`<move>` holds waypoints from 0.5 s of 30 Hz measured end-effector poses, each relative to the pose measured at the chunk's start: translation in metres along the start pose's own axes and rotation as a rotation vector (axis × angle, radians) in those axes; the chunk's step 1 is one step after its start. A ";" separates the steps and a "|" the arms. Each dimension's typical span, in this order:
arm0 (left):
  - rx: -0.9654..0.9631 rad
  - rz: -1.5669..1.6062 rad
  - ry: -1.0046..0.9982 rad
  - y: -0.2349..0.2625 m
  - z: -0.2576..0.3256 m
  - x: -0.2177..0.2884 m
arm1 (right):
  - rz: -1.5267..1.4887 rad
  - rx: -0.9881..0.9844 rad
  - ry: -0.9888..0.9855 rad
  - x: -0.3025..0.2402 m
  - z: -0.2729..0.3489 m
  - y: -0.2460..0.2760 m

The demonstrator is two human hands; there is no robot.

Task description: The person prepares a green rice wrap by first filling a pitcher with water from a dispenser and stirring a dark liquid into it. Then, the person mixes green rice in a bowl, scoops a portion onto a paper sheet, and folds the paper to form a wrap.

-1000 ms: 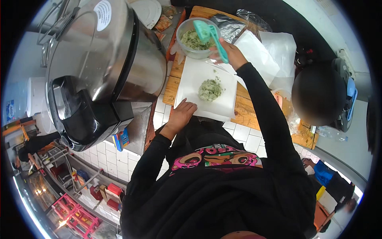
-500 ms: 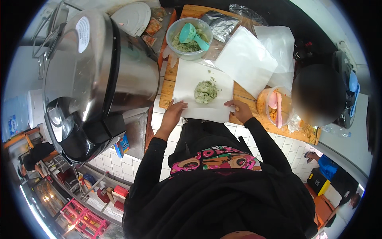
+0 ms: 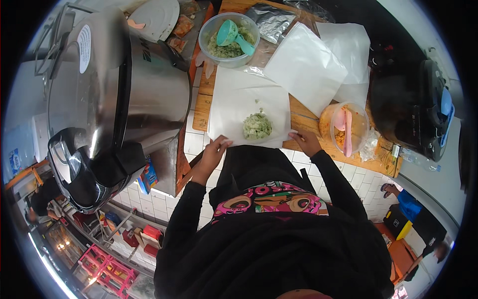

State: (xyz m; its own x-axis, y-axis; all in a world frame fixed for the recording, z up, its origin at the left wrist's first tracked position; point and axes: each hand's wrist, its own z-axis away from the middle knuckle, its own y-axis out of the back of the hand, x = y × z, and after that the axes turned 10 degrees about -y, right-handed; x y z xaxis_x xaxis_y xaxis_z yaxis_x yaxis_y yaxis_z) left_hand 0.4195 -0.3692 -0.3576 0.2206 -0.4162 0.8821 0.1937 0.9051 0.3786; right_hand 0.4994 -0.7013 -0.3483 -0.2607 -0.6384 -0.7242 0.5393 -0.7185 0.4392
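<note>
A white paper sheet lies in front of me on the wooden table, with a mound of green-flecked rice near its close edge. A few loose bits are scattered beyond the mound. My left hand pinches the sheet's near left corner. At the near right corner, the fingers of my right hand are closed on the same paper. Behind the sheet stands a clear plastic tub of similar rice, a turquoise scoop resting in it.
More white sheets and a foil-like packet lie at the back. To the right is a tub of orange food with a pink spoon, beside a black cooker. A large steel cooker crowds the left; tiled floor shows below.
Both hands have shifted slightly toward me and outward along the sheet's near edge. The paper has come nearer, so the rice mound now sits closer to that edge.
</note>
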 end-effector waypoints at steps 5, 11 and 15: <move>0.072 -0.050 0.020 -0.010 -0.019 -0.016 | 0.015 0.084 -0.114 0.003 -0.019 -0.006; 0.084 -0.073 -0.032 -0.009 -0.012 -0.029 | 0.446 -0.109 0.624 -0.039 0.022 -0.026; 0.050 -0.104 -0.048 -0.004 -0.020 -0.008 | 0.743 -0.018 0.830 -0.047 0.024 -0.043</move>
State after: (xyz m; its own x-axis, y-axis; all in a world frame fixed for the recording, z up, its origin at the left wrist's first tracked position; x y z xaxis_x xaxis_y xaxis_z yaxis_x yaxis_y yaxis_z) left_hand 0.4359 -0.3710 -0.3711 0.1559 -0.5042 0.8494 0.1647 0.8612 0.4809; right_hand 0.4695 -0.6468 -0.3207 0.7445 -0.5209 -0.4177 0.3517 -0.2258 0.9084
